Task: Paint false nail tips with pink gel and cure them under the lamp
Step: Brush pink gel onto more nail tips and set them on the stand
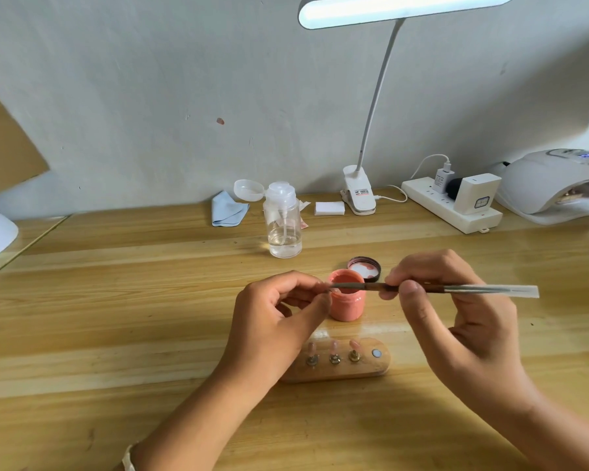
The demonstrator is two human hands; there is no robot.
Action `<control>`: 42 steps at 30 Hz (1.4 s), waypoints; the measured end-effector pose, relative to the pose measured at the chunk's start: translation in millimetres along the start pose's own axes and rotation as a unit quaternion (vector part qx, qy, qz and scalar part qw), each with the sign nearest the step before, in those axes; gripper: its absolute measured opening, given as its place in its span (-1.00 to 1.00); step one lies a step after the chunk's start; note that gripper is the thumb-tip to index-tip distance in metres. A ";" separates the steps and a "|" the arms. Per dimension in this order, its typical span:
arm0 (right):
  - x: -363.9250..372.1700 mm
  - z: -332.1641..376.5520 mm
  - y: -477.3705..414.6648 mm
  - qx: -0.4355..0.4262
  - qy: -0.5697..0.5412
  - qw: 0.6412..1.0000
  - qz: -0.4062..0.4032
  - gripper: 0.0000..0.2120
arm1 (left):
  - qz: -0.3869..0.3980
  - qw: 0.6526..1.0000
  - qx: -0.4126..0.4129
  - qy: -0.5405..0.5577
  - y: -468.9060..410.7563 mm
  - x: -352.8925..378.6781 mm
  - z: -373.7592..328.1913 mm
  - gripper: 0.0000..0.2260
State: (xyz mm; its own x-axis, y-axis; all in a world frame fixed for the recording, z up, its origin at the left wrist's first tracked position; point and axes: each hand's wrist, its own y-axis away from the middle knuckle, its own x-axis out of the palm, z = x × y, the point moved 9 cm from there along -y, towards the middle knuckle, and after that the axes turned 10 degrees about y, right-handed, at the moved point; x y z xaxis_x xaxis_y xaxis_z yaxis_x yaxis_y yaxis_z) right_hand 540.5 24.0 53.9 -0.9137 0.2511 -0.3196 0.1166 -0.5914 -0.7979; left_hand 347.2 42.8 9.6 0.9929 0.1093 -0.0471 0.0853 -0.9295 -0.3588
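— What's your left hand (pixel 279 314) doing, there left of centre in the frame?

— My thumb and fingertips are pinched together on something small. I take it for the nail tip (pixel 332 291), though it is too small to make out well. It sits at the right end of that hand, just in front of the rim of the gel jar (pixel 347 309).

— And the other tips?

— Three of them stand on the wooden holder (pixel 337 374) below my hands, low in the middle of the frame. A fourth spot at its right end is bare.

— Where does the brush (pixel 473 289) lie from that pinched tip?

— To the right of it. Its long axis runs almost level across the frame. The bristle end points left, crosses the open mouth of the jar and meets the tip at my left fingertips. The handle runs off to the right.

— Who holds it?

— My right hand (pixel 456 300), thumb and fingers clamped round the shaft just right of the jar. So the stroke, I judge, has to travel along that level line, with the left hand keeping the tip steady.

— And the curing lamp (pixel 551 185)?

— Far right, upper part of the frame, well apart from both hands. My right hand is the nearer one.
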 end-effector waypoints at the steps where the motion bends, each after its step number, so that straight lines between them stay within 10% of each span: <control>1: -2.2 -0.4 -0.2 0.001 0.007 1.000 -0.008 -0.87 | 0.000 1.000 0.003 -0.002 -0.2 0.1 -0.6 -0.77; 42: -8.7 -2.2 1.1 0.002 -0.022 0.999 -0.033 -0.80 | 0.013 0.999 0.019 0.044 -1.5 1.5 3.3 -0.92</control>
State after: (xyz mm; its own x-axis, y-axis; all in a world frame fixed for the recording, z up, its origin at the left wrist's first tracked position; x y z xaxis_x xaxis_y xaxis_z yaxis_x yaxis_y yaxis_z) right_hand 549.5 23.0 54.6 -0.9359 0.2549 -0.2433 0.0544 -0.5777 -0.8144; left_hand 348.2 45.6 6.9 0.9984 0.0513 0.0251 0.0571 -0.9172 -0.3944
